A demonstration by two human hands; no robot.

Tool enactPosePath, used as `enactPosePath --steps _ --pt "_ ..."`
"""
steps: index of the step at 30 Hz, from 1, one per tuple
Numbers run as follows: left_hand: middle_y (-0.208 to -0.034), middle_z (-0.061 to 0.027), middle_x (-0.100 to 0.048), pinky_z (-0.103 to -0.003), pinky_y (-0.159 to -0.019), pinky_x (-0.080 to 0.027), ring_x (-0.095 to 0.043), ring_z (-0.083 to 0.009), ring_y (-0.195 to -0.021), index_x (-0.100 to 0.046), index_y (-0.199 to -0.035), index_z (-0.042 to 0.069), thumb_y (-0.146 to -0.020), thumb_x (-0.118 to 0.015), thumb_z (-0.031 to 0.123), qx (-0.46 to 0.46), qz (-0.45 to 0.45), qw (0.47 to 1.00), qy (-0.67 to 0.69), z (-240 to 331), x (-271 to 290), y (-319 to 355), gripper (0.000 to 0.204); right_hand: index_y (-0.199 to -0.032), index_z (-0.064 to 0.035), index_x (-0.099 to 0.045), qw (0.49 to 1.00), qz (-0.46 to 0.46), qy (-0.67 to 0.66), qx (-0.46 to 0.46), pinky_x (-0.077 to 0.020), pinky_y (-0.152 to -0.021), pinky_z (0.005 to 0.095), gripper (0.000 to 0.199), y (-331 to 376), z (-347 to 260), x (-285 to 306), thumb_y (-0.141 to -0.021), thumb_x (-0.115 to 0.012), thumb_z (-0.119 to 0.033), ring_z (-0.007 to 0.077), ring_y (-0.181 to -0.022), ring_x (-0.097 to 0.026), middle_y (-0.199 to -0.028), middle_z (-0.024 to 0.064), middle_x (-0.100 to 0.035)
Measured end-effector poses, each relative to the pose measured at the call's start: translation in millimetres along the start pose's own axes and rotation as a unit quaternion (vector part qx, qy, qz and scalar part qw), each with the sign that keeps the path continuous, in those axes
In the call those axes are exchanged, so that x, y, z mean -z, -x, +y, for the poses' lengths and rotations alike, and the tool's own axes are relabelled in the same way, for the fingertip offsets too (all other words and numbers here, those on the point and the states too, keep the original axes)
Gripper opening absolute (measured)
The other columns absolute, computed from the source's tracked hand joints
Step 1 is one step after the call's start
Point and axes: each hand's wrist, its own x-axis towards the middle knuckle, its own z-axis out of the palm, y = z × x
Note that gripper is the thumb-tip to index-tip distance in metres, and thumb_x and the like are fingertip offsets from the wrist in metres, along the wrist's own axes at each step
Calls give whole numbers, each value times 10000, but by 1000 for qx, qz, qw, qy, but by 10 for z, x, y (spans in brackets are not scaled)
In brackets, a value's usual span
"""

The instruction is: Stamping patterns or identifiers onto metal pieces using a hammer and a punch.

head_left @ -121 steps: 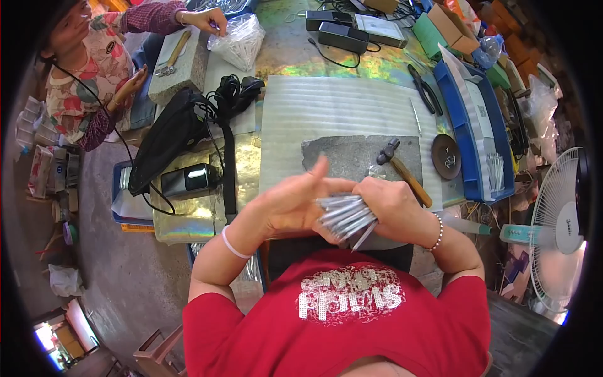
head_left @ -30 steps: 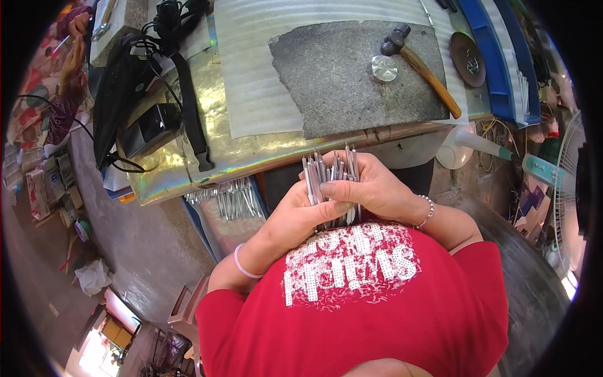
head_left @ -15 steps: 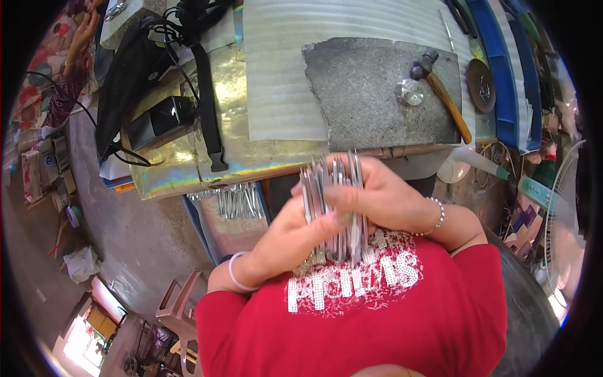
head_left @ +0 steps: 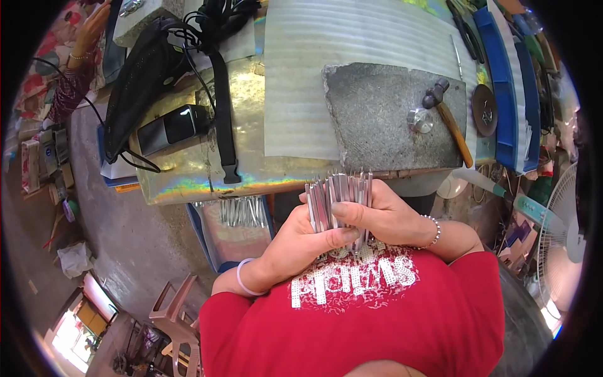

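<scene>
A thick bundle of slim, pointed metal rods [head_left: 338,200] stands roughly upright in front of my red shirt, just off the table's near edge. My left hand [head_left: 298,235] is closed around its left side, the thumb lying across the front. From the right, my right hand [head_left: 392,217] wraps the same bundle, thumb pressed on the rods. The tips poke up at uneven heights above my fingers. Most of the lower ends are hidden behind my thumbs. Similar rods [head_left: 242,212] lie in a blue-sided tray [head_left: 235,242] below the table edge, left of my hands.
On the table, a hammer [head_left: 453,129] and a round metal piece [head_left: 420,120] rest on a grey stone slab [head_left: 377,119]. A black bag with straps [head_left: 141,81] and a dark box [head_left: 173,129] sit left. Blue trays [head_left: 502,94] and a fan [head_left: 559,245] are right.
The view has shifted, so the table sits lower in the picture. Both hands still hold the rods; the bundle looks more gathered, and fewer lower ends show beneath my thumbs.
</scene>
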Motion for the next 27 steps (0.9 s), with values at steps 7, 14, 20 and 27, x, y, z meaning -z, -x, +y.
enactPosePath --steps 7,14,20,27 --pt "-1006 -15 -595 -246 -808 -452 -553 -81 -919 -542 -1132 -3 -888 -589 87 16 22 999 21 76 -37 -23 264 -1061 -1 -562 999 32 8 26 -438 -694 227 227 9 -82 0 -944 -503 -187 36 -803 -488 -889 -20 -574" --pt "-996 -14 -596 -241 -797 -445 -544 -76 -906 -552 -1116 -2 -891 -601 123 -16 7 1000 -8 53 4 -77 262 -1057 -7 -596 998 38 -5 41 -452 -708 220 225 7 -140 21 -903 -586 -171 36 -820 -515 -906 -17 -604" --pt "-1061 -47 -589 -278 -836 -454 -561 -124 -973 -512 -1179 1 -853 -640 99 20 16 1000 -10 39 14 -94 363 -1065 -15 -599 998 41 -31 22 -461 -693 212 216 7 -96 77 -911 -579 -164 29 -805 -529 -905 -18 -617" --pt "-1074 -66 -584 -301 -856 -454 -565 -136 -984 -486 -1202 -5 -872 -600 78 19 39 999 8 38 -56 -94 359 -1067 -16 -591 997 27 -66 15 -464 -682 209 213 19 -94 131 -935 -535 -174 30 -788 -540 -891 -17 -615"
